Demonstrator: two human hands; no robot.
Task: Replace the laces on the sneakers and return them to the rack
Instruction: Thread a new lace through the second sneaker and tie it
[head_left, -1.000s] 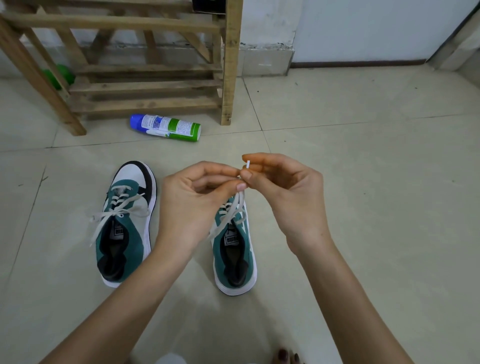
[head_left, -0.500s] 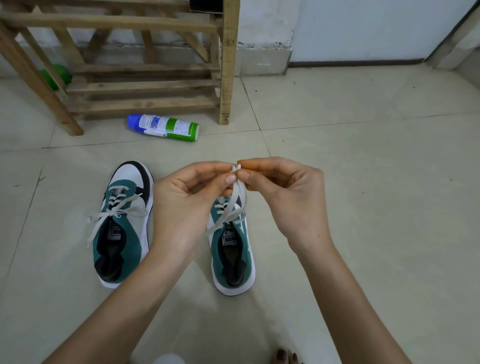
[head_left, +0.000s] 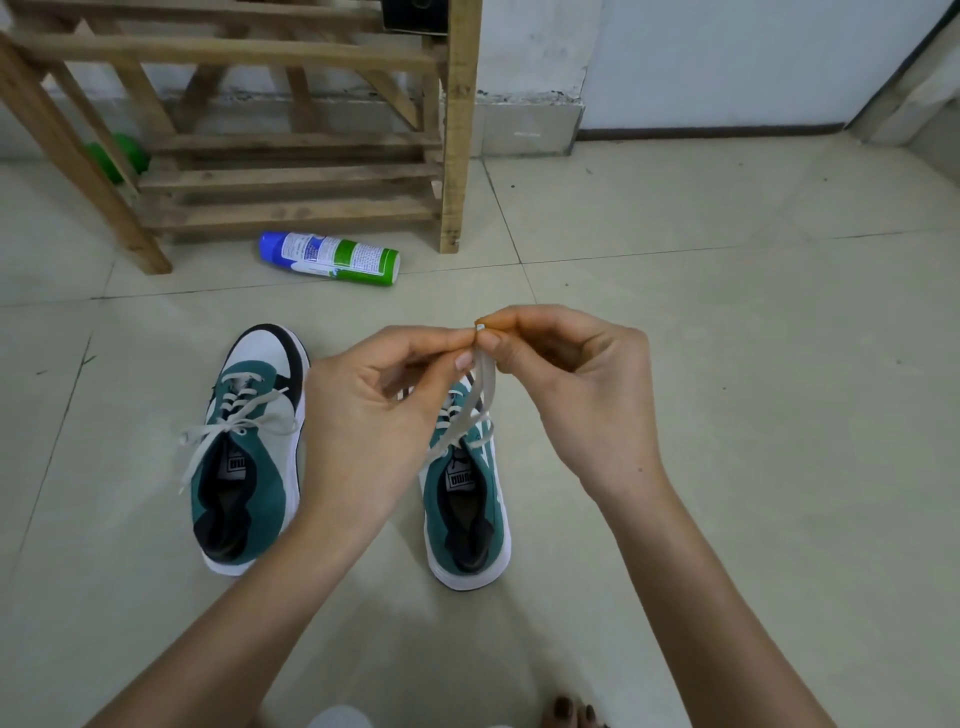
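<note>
A pale tiled floor (head_left: 727, 364) is filling the room, its grout lines running out from the wooden rack (head_left: 291, 176), which is standing against a scuffed white wall (head_left: 727, 62) (a dark skirting strip (head_left: 711, 134) is running along the wall's foot, beyond the rack's right post). Just in front of that post a blue-and-green spray can (head_left: 332, 258) is lying on its side. Further out from the rack, toes pointing at it, the first sneaker (head_left: 249, 467) is sitting on the tiles with loose laces spilling over its sides, and the second sneaker (head_left: 467, 509) is sitting beside it, partly hidden by the hands. Above it the left hand (head_left: 374, 415) and right hand (head_left: 576, 389) are meeting, their fingers pinching the raised tip of its white lace (head_left: 480, 384).
</note>
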